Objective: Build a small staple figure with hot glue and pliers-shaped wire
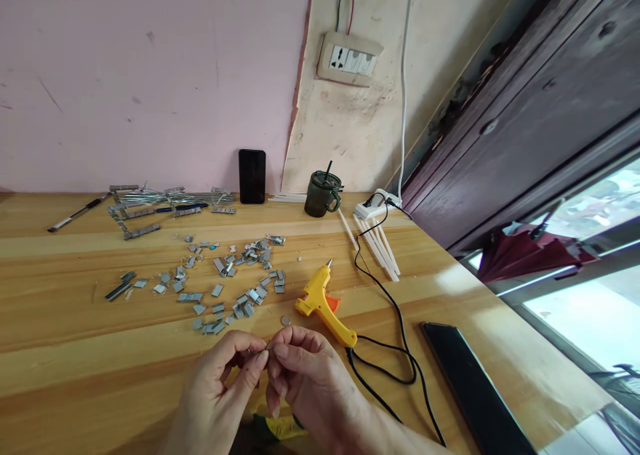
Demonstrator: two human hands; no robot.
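My left hand point(223, 382) and my right hand point(313, 375) meet at the fingertips near the front of the table. Both are pinched closed around something tiny that the fingers mostly hide; I cannot make out what it is. Just beyond them lies a small round disc point(285, 320). A yellow hot glue gun point(325, 305) with an orange trigger rests on its side past my right hand. Many small grey metal pieces point(245, 305) are scattered on the wood beyond my left hand.
A black cable point(400, 322) loops from the glue gun to a white power strip point(375, 205). White glue sticks point(377, 245), a dark mug point(320, 195), an upright phone point(252, 176) and a metal strip assembly point(135, 212) stand farther back. A black slab-like device point(475, 385) lies right.
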